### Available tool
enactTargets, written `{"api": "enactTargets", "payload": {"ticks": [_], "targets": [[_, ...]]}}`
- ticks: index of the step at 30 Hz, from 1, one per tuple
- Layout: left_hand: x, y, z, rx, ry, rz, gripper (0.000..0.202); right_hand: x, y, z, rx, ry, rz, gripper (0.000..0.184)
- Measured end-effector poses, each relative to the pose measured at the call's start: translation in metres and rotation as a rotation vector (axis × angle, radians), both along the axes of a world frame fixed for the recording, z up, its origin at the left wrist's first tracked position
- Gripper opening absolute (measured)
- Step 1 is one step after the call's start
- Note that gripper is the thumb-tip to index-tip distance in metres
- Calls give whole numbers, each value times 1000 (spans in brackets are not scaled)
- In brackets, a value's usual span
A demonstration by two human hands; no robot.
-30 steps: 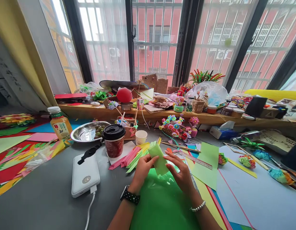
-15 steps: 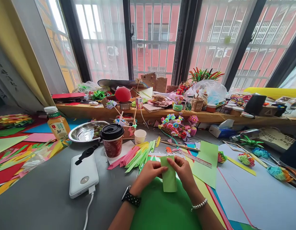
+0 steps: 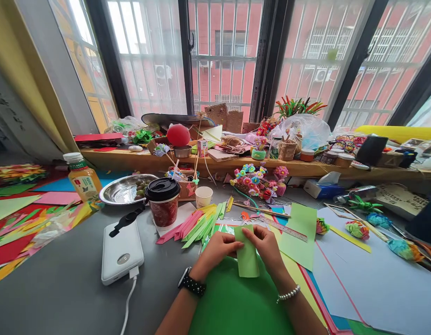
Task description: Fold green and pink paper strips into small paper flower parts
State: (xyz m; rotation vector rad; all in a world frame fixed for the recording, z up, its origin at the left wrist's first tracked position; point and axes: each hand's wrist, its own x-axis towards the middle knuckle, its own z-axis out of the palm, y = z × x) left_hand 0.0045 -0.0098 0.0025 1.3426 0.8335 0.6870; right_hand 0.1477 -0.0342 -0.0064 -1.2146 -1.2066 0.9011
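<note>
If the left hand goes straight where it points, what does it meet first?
Beyond the green paper it holds, the left hand would probably meet the right hand; depth is unclear.

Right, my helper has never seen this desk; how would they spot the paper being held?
Find the grey table below the barred windows, then the bare left hand and right hand at its near edge. Both pinch the upper part of a small light-green paper rectangle. Unlike the larger light-green paper sheet and narrow green paper strips lying nearby, it is held.
</note>
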Motion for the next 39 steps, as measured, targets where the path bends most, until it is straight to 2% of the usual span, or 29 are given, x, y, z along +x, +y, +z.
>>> {"api": "enactTargets", "payload": {"ticks": [3,6,13,19,29,35,39], "targets": [[0,0,0,-41,3,8,27,0,1,0,-9,1,-10,32],[0,1,0,-66,6,68,28,1,1,-1,-24,11,-22,33],[0,2,1,-44,-10,149,31,3,0,-3,-47,50,-52,35],[-2,4,4,-32,-46,279,31,5,3,-3,-89,141,39,36],[-3,5,2,-49,-60,290,31,6,4,-4,-85,139,11,36],[-6,6,2,21,-137,366,27,6,4,-5,-129,125,124,38],[-5,6,1,32,-136,383,26,8,6,-9,-108,41,64,37]]}}
